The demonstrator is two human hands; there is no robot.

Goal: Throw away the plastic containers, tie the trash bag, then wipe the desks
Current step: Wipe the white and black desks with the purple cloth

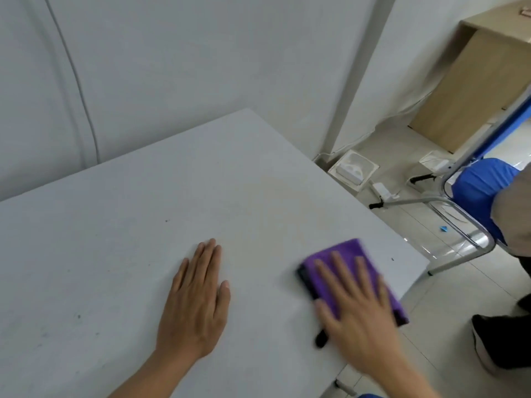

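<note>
Head view: your left hand [195,308] lies flat, fingers straight, mid-frame on the desk [115,225]. Lower right, your right hand [356,314] presses spread fingers on the purple cloth [342,259] near the edge; overshooting could sweep it off.

Office-like room: white desk [172,211], blue chair [477,185], floor socket box [352,169].

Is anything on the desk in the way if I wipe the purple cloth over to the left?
Only your left hand, resting flat on the desk left of the purple cloth. Your right hand presses directly on the cloth; no other object shows in that path.
</note>
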